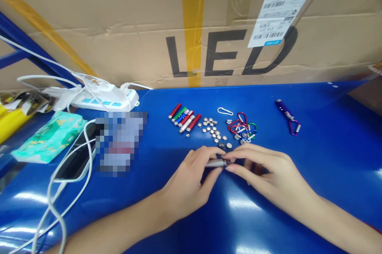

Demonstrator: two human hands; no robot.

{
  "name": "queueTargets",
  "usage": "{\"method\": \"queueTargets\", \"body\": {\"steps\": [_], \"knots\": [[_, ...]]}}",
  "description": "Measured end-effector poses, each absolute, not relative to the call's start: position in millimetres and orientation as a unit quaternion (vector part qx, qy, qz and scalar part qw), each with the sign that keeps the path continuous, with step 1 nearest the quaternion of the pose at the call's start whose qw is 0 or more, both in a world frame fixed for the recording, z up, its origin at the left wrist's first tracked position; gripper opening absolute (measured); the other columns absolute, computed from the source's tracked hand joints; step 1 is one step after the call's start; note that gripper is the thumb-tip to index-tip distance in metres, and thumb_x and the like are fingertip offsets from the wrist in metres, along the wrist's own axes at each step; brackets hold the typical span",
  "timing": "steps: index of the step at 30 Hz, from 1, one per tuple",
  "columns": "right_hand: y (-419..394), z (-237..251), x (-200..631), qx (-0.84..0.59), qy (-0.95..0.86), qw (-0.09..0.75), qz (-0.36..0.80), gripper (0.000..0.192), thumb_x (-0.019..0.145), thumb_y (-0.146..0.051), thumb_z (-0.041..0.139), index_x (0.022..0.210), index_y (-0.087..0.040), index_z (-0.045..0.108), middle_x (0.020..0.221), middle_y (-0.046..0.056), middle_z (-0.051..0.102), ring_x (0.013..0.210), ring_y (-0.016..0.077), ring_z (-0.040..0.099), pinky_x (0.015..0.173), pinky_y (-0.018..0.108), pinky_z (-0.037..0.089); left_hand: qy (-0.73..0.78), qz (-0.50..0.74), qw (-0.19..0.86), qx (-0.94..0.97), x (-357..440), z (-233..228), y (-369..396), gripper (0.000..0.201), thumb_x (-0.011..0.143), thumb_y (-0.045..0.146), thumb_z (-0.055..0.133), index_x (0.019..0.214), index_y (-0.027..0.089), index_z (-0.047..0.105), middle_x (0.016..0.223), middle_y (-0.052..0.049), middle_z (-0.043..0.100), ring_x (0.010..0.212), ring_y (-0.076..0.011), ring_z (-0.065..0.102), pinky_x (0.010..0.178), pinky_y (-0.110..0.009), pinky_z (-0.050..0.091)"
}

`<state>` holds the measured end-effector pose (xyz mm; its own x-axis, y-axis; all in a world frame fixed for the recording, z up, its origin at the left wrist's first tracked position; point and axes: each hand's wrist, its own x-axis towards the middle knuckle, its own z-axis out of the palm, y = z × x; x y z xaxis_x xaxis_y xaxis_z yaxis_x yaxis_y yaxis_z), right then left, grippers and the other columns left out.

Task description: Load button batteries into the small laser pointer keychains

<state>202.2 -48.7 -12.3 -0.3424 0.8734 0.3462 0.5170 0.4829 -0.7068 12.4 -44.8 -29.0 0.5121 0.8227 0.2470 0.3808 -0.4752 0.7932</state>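
Note:
My left hand (193,178) is closed around a small grey metal flashlight tube (215,163), which lies level above the table. The fingertips of my right hand (268,170) pinch the dark end of this tube; they partly hide it. Just beyond my hands lie several silver button-shaped parts (213,129). Behind them to the left, a row of coloured flashlight tubes (185,118) in red, green, blue and silver lies side by side. Red, green and blue carabiners (238,125) are heaped beyond my right hand, with a silver carabiner (225,111) apart from them.
A purple-blue flashlight with a carabiner (285,111) lies at the right on the blue table (328,158). To the left are a white power strip (104,98), white cables (50,194), a phone (79,154) and a green tissue pack (49,136). A large cardboard box (134,27) stands behind.

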Motion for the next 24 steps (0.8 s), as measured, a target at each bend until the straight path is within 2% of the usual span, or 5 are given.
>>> {"method": "queueTargets", "body": {"steps": [3,7,12,17,24], "knots": [[-48.6,-14.1,201.0,-0.444,-0.775,0.352,0.278,0.016,0.084,-0.019,0.058,0.097,-0.018,0.067,0.082,0.004,0.065,0.055,0.0071,0.058,0.045,0.015,0.047,0.383,0.325,0.391,0.771,11.5,-31.8,-44.6,0.035,0.088,0.013,0.047,0.121,0.022,0.039,0.102,-0.004,0.058,0.092,-0.0168,0.056,0.083,-0.03,0.047],[-48.6,-16.0,199.9,-0.456,-0.753,0.345,0.326,0.021,0.087,-0.022,0.054,0.103,-0.018,0.066,0.082,0.003,0.064,0.045,0.0043,0.054,0.04,0.014,0.045,0.377,0.329,0.407,0.764,11.9,-33.3,-44.4,0.042,0.087,0.009,0.044,0.125,0.022,0.035,0.106,-0.006,0.054,0.094,-0.0169,0.055,0.086,-0.032,0.047],[-50.5,-13.6,198.8,-0.455,-0.742,0.349,0.348,0.021,0.086,-0.024,0.055,0.103,-0.018,0.066,0.079,0.002,0.062,0.042,0.0034,0.053,0.038,0.013,0.045,0.355,0.351,0.444,0.744,15.3,-32.6,-45.1,0.037,0.088,0.01,0.044,0.123,0.022,0.037,0.103,-0.005,0.056,0.094,-0.0158,0.056,0.09,-0.033,0.046],[-52.0,-13.7,198.6,-0.44,-0.753,0.358,0.334,0.019,0.086,-0.025,0.056,0.101,-0.019,0.066,0.079,0.002,0.062,0.044,0.0041,0.054,0.041,0.014,0.047,0.35,0.354,0.458,0.737,16.2,-31.3,-45.8,0.033,0.09,0.013,0.046,0.121,0.021,0.04,0.094,-0.003,0.061,0.089,-0.0153,0.058,0.087,-0.032,0.046],[-51.4,-12.4,198.3,-0.427,-0.752,0.359,0.351,0.023,0.09,-0.024,0.048,0.103,-0.015,0.065,0.078,0.003,0.06,0.042,0.0037,0.051,0.041,0.015,0.047,0.371,0.343,0.432,0.747,14.5,-29.4,-46.3,0.038,0.091,0.018,0.048,0.128,0.023,0.044,0.104,-0.004,0.061,0.095,-0.0177,0.058,0.09,-0.034,0.047]]}}
